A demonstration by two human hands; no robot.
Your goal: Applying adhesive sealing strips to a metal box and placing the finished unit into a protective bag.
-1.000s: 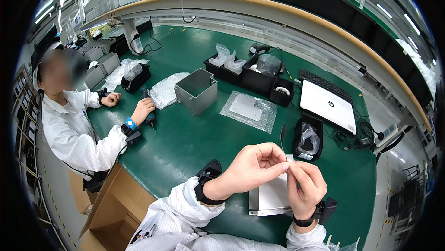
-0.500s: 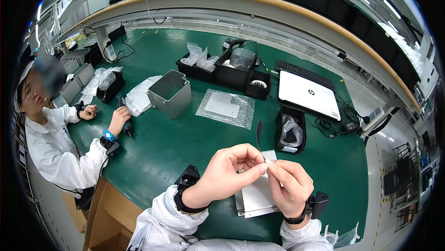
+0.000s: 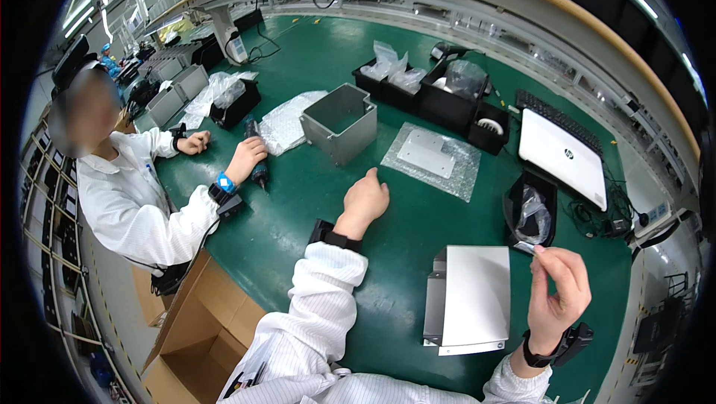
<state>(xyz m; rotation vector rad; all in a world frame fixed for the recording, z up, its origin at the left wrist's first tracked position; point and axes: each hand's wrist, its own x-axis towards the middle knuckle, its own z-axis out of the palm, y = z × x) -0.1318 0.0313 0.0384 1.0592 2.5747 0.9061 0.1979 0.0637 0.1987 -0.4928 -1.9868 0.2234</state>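
Observation:
My left hand (image 3: 365, 201) reaches over the green table toward an open-topped grey box (image 3: 339, 139), just short of it. A finger is stretched out; the others are partly hidden, and nothing shows in that hand. At the right, my right hand (image 3: 558, 288) is raised with thumb and forefinger pinched together; what they hold, if anything, is too small to name. Between my arms lies a bent sheet-metal panel (image 3: 477, 296), white on top with a grey flange at its left. The dark strip seen before is not visible.
A flat metal plate (image 3: 426, 153) lies on bubble wrap (image 3: 462, 184). Black bins (image 3: 447, 109), a white laptop (image 3: 563, 152) and a keyboard (image 3: 559, 117) stand behind. On the left, a co-worker's hand (image 3: 247, 156) rests by a power screwdriver (image 3: 258, 169). A cardboard box (image 3: 198, 337) stands below.
My hands have parted from holding the dark strip together. The left went forward and left to the grey box, the right moved rightward. The view has turned left, and the panel is now uncovered.

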